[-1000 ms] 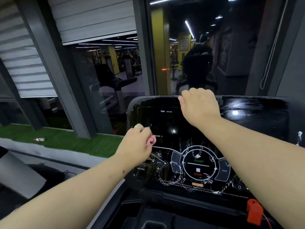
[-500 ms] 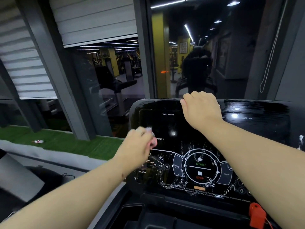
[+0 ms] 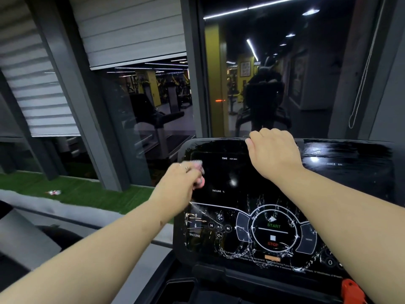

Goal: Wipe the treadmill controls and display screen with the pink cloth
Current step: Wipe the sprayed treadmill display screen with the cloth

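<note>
Head view: left hand [image 3: 179, 183] grips the bunched pink cloth [image 3: 199, 172] against the upper left of the dark display screen [image 3: 221, 174], above the START and STOP controls [image 3: 272, 234]; right hand [image 3: 274, 151] curls its fingers over the treadmill console's top edge [image 3: 219, 140]

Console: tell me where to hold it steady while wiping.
Hold the console by its top edge, from above and the front, as the right hand does with fingers curled over it. That edge is a free lip, clear of the buttons and the cloth in the left hand.
</note>
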The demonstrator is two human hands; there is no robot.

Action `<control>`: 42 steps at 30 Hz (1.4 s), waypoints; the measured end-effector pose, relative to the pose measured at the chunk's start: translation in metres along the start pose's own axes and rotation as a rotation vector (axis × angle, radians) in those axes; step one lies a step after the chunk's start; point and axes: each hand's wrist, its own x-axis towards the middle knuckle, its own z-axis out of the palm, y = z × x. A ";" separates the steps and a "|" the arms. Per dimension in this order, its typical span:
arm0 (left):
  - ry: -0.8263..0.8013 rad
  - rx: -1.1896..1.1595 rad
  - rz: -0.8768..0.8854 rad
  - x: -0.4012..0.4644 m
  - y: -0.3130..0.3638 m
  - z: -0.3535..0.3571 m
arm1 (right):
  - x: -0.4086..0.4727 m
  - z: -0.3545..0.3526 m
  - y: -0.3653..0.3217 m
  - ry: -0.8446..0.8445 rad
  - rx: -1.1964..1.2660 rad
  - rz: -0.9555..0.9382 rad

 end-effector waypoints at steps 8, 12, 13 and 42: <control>0.040 -0.167 -0.083 -0.006 0.017 0.005 | 0.002 0.000 -0.001 0.011 -0.010 0.007; 0.134 -0.097 -0.084 0.017 0.011 0.004 | 0.002 0.003 -0.001 0.009 -0.006 0.000; 0.159 -0.035 -0.122 0.022 0.009 0.003 | 0.002 0.003 -0.001 0.010 0.000 0.000; 0.119 -0.029 -0.078 0.038 0.047 0.014 | 0.001 0.006 0.002 0.068 0.046 0.003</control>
